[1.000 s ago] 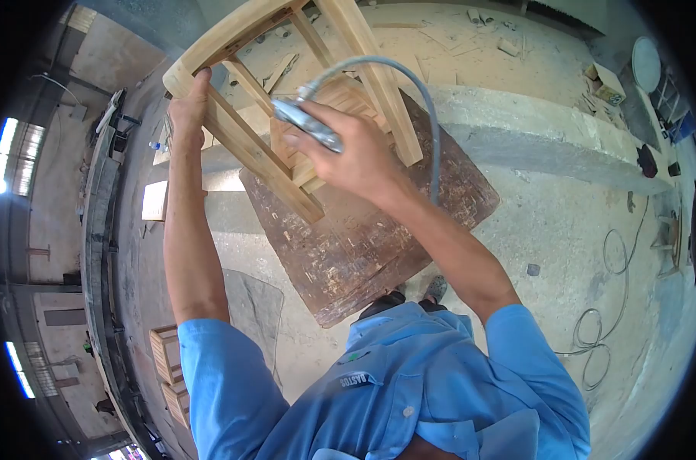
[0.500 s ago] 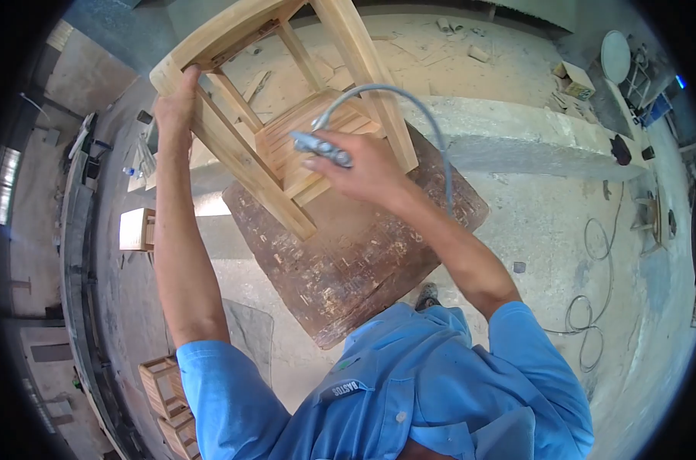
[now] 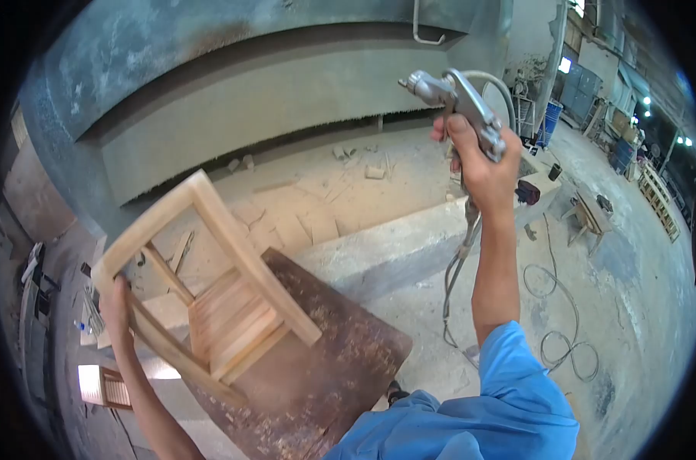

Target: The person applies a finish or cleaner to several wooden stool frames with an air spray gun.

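A silver spray gun (image 3: 467,103) is raised at the upper right, with my right hand (image 3: 487,172) wrapped round its handle. Its nozzle faces the upper left, away from the chair. A grey hose (image 3: 454,272) hangs below that hand. On the left, a pale wooden chair (image 3: 252,261) with a slatted seat rests tilted on a worn brown board (image 3: 355,349). My left hand (image 3: 118,310) grips the chair frame near its left corner; some of the fingers are hidden behind the wood.
Beyond the board runs a low concrete ledge (image 3: 363,249), with wood scraps and dust behind it. A dark grey booth wall (image 3: 286,100) stands at the back. Loops of hose (image 3: 566,356) lie on the floor at right. A small wooden chair (image 3: 92,385) stands at left.
My right hand has lifted the spray gun from over the chair to the upper right. The view has swung up and right; my left hand still grips the chair.
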Available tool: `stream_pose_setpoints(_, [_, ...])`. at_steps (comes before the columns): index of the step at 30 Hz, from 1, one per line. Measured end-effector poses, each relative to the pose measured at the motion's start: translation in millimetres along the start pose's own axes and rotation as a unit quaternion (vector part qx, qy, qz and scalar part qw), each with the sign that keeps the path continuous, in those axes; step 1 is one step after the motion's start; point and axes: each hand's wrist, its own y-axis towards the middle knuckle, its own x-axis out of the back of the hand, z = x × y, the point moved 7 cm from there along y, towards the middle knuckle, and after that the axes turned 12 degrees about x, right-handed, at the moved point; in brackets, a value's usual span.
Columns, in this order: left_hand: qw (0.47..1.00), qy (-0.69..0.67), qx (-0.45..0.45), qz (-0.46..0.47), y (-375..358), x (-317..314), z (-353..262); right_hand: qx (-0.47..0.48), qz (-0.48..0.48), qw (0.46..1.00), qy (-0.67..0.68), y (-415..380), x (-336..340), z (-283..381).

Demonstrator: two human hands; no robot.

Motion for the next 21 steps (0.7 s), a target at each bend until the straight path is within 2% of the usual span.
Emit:
stream_pose_setpoints(1, [1.000, 0.013, 0.014, 0.019, 5.3, -1.5, 14.1, 0.021, 0.008, 0.999, -0.038, 20.7, 7.4, -22.6])
stream_pose_setpoints(3, [0.999, -0.041, -0.030, 0.003, -13.3, -3.8, 21.0, 0.053, 0.027, 0.992, -0.111, 64.9, 15.5, -79.2])
stream_pose_setpoints(4, [0.996, -0.067, -0.050, -0.008, -18.7, -6.2, 18.3, 0.112, 0.022, 0.986, -0.124, 89.1, 18.1, -108.8])
stream_pose_setpoints(7, [0.998, -0.054, 0.026, 0.032, -35.8, -6.1, 51.4, 0.228, 0.029, 0.970, -0.080, 146.6, 6.8, -176.3])
stream_pose_setpoints(8, [0.997, -0.055, 0.054, -0.016, -54.6, -3.3, 58.9, 0.140, 0.059, 0.978, -0.141, 162.3, 3.3, -216.8])
stream_pose_setpoints(9, [0.997, -0.048, 0.060, -0.011, -88.9, -6.2, 40.7, 0.053, 0.099, 0.974, -0.196, 170.9, -2.9, -250.1])
stream_pose_setpoints(11, [0.997, -0.001, 0.073, -0.032, -116.6, -2.8, 59.4, 0.044, 0.102, 0.985, -0.134, 171.5, -22.9, -288.7])
stream_pose_setpoints(12, [0.998, -0.047, 0.035, -0.029, -129.8, -5.9, 65.3, 0.028, 0.111, 0.983, -0.143, 173.0, -27.5, -324.3])
stream_pose_setpoints(13, [0.996, -0.078, 0.034, -0.014, -145.7, -10.9, 70.6, 0.052, 0.109, 0.986, -0.117, 173.7, -32.8, -353.9])
stream_pose_setpoints(14, [0.992, -0.112, 0.039, -0.035, -166.4, -12.0, 82.3, 0.020, 0.125, 0.978, -0.166, 169.1, -33.9, -373.7])
stream_pose_setpoints(16, [0.992, -0.110, 0.053, -0.029, -196.9, -18.8, 97.9, 0.066, 0.127, 0.955, -0.259, 163.3, -37.8, -400.5])
stream_pose_setpoints(17, [0.986, -0.156, 0.045, -0.032, -216.7, -25.9, 96.6, 0.143, 0.105, 0.940, -0.293, 157.3, -39.8, -411.1])
stream_pose_setpoints(18, [0.981, -0.186, 0.047, -0.012, -231.5, -31.2, 110.9, 0.092, 0.144, 0.947, -0.272, 157.4, -34.5, -457.1])
stream_pose_setpoints(19, [0.985, -0.153, 0.080, 0.000, -247.1, -36.5, 122.6, 0.101, 0.159, 0.982, -0.032, 154.2, -31.9, -508.3])
stream_pose_setpoints(20, [0.985, -0.122, 0.119, 0.003, -263.6, -39.9, 135.3, 0.135, 0.220, 0.948, -0.188, 159.3, -24.0, -528.8])
stream_pose_setpoints(21, [0.996, -0.058, 0.063, -0.036, -277.5, -40.6, 141.1, 0.113, 0.211, 0.925, -0.297, 157.1, -26.5, -526.8])
